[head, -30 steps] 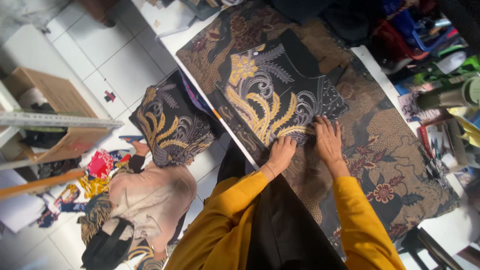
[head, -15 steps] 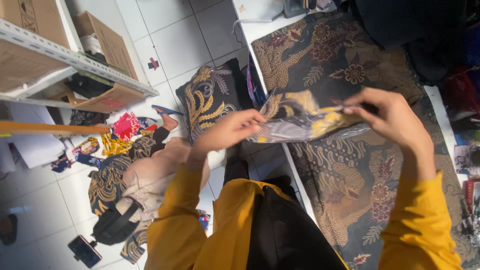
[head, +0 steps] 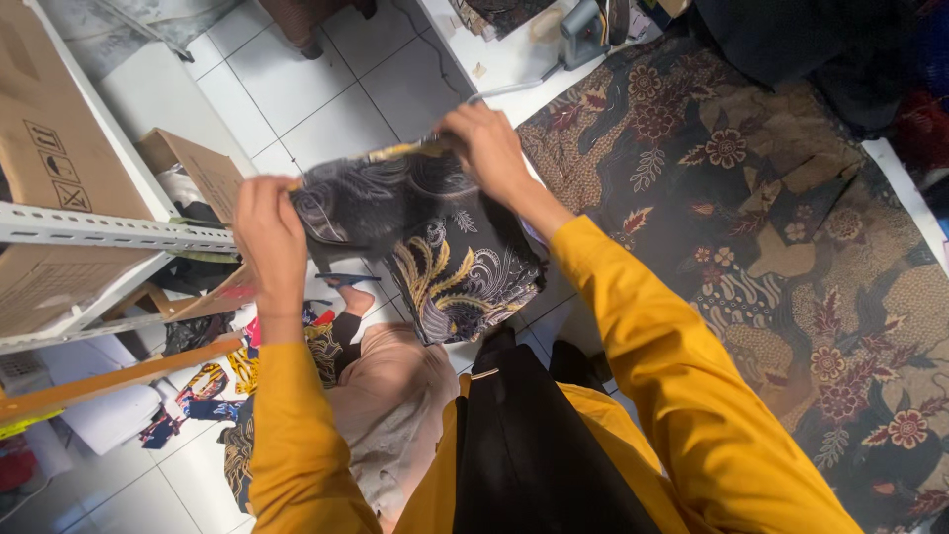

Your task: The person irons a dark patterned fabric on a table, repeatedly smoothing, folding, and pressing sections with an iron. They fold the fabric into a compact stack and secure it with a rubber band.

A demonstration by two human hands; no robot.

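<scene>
A folded piece of dark batik cloth [head: 371, 198], black and grey with some yellow at its upper edge, is held up in the air between the two hands, away from the table and above the tiled floor [head: 297, 89]. The left hand [head: 269, 232] is closed on the left end of the cloth, and the fingers are wrapped over its edge. The right hand [head: 486, 148] is closed on the upper right corner and pinches the cloth there. Both arms wear long mustard yellow sleeves [head: 682, 396].

Just under the held cloth lies a stack of similar black cloth with yellow and grey feather patterns [head: 460, 282]; it seems to rest low beside the table edge, but I cannot tell on what it lies. To the right, a long table is covered with a big brown and black batik fabric with red flowers [head: 791, 247], and it is spread flat. At the far end of the table, on a white surface, stands a small grey device [head: 583, 30] with a white cable.

Below the hands, another person in a beige top [head: 395, 405] sits on the floor, with colourful pieces of fabric [head: 213, 391] around. On the left side there is a metal shelf rack [head: 109, 237] with cardboard boxes [head: 59, 129], and an orange wooden stick [head: 109, 376] lies across under it
</scene>
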